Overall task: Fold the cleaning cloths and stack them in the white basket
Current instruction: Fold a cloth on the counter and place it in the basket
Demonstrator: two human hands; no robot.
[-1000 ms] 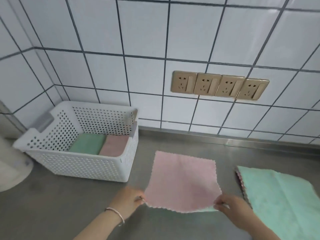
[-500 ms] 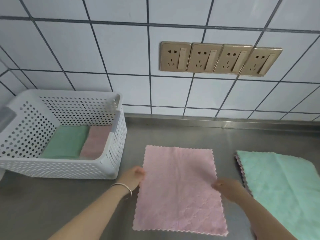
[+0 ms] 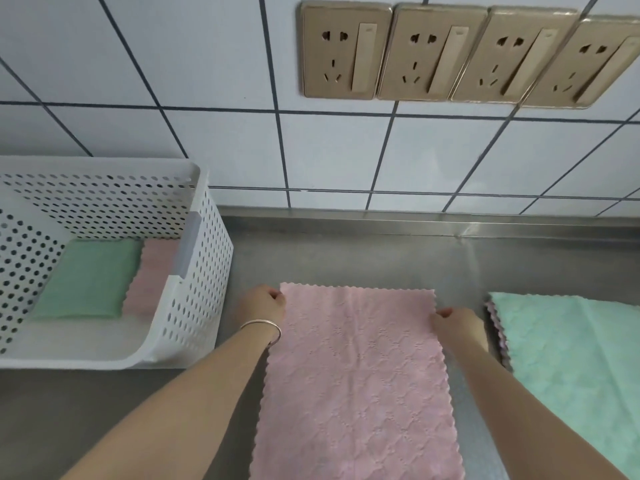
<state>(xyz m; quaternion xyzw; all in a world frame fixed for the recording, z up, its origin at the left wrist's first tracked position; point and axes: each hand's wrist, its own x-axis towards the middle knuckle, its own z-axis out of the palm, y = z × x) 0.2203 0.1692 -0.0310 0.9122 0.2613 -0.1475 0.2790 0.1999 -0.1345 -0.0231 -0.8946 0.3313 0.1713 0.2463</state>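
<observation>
The left hand (image 3: 265,304) is closed in a pinch on the far left corner of the pink cloth (image 3: 356,382); a thin metal bangle (image 3: 262,326) is worn at its wrist. The right hand (image 3: 455,323) is closed likewise on the far right edge of the same cloth. The pink cloth is spread flat on the tabletop (image 3: 346,258) between both forearms, its near end cut off by the lower edge of the view.

Just right of the right hand, a stack of unfolded cloths (image 3: 571,355) is seen, a green one on top; scalloped edges of others show beneath at its left side, number not countable.

To the left, the white basket (image 3: 201,292), perforated, is stood on the tabletop near the wall. Two folded cloths are held in it side by side, touching: one folded green cloth (image 3: 86,275) on the left, one folded pink cloth (image 3: 152,271) on the right.

The tabletop is of brushed metal with a raised back lip. The wall (image 3: 173,64) behind is of white tiles with dark grout. Four gold-coloured sockets (image 3: 450,53) are mounted in a row on it.
</observation>
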